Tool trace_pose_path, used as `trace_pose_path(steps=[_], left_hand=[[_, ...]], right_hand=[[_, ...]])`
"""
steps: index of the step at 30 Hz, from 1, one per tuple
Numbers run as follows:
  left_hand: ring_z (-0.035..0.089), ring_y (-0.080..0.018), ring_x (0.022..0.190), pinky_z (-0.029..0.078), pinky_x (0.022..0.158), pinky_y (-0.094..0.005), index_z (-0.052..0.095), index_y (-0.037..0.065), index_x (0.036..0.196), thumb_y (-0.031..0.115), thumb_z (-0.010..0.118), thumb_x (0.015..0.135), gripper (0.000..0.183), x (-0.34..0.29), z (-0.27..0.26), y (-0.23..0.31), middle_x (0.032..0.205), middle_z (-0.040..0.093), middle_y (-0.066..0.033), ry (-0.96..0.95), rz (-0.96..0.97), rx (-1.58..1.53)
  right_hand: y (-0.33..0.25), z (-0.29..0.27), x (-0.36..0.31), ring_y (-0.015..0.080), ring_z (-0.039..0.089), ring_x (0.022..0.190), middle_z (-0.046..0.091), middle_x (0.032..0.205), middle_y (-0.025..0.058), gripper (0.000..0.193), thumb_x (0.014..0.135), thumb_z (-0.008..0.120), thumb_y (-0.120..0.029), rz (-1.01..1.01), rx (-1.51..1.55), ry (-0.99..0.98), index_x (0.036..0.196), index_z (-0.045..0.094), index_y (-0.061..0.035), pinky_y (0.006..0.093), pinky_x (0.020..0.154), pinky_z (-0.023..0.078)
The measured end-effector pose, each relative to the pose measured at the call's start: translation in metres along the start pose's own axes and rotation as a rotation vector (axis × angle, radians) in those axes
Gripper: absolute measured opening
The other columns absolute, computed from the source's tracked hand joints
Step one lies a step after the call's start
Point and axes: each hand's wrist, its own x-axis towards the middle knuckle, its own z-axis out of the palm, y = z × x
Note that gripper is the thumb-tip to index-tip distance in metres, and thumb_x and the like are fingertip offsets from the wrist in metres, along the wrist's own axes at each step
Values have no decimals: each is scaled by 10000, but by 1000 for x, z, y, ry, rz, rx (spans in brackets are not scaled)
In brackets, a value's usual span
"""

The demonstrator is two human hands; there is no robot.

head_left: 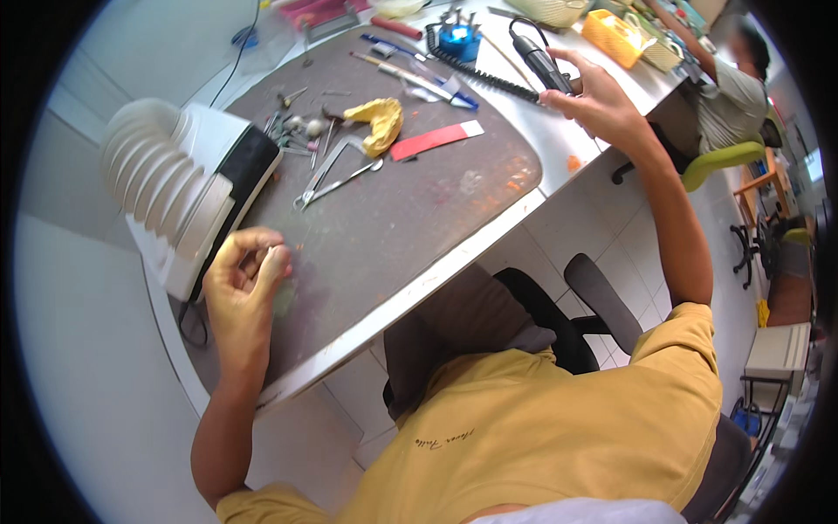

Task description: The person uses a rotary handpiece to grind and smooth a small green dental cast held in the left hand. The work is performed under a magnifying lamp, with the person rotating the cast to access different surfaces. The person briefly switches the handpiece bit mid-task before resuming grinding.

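Note:
My left hand (244,279) is over the near left of the dark work mat (375,236), beside the white dust extractor (229,162). Its thumb and fingers are pinched together; whatever they hold is too small to make out. Out to the right, my right hand (604,103) grips a black rotary handpiece (539,59) with a coiled cord (476,72). Between the hands lie a yellow dental cast (377,127), a metal caliper (336,173) and a red strip (432,141). Several rotary burs (301,133) are heaped left of the cast.
A blue bur stand (459,40) is at the back, near pens and a brush (410,74). A white corrugated hose (148,166) arches over the extractor. Yellow baskets (615,37) stand far right, where another person (731,100) sits near a green chair (723,164).

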Motion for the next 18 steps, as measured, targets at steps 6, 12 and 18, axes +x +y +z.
trace_pose_path(steps=[6, 12, 18], left_hand=[[591, -67, 752, 492, 702, -209, 623, -21, 946, -17, 684, 871, 96, -2, 7, 6, 848, 631, -42, 19, 5, 153], [604, -71, 780, 496, 705, -211, 666, -18, 997, -34, 670, 873, 126, -1, 11, 1, 861, 628, -34, 24, 76, 157], [580, -76, 790, 487, 712, -219, 669, -4, 1111, 40, 671, 905, 211, 1, 10, 0, 936, 615, -31, 17, 182, 257]], right_hand=[[-5, 19, 53, 159, 625, 649, 639, 736, 100, 606, 869, 655, -329, -2, -308, -62, 1397, 477, -89, 340, 596, 479], [10, 41, 86, 259, 689, 803, 683, 864, 185, 593, 880, 617, -395, -208, -536, 64, 1319, 534, -5, 361, 750, 514], [-8, 44, 65, 203, 660, 622, 654, 675, 92, 513, 904, 634, -435, -253, -529, 228, 1248, 616, -56, 342, 617, 517]])
